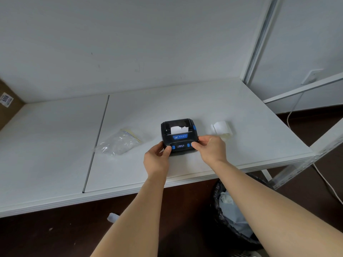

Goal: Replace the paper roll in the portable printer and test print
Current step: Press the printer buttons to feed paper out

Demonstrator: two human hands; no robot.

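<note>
A small black portable printer (178, 134) with blue buttons rests on the white table (204, 106), its lid closed. A short strip of white paper (179, 129) with a dark mark sticks out of its slot. My left hand (156, 159) grips the printer's near left corner, thumb beside a blue button. My right hand (211, 149) holds the near right corner, thumb on the blue buttons there. A loose white paper roll (221, 128) lies just right of the printer, behind my right hand.
An empty clear plastic bag (118, 142) lies left of the printer. A cardboard box (7, 102) sits at the far left edge. A lined waste bin (235, 212) stands on the floor under the table's front edge. A white cable (289, 115) hangs at the right.
</note>
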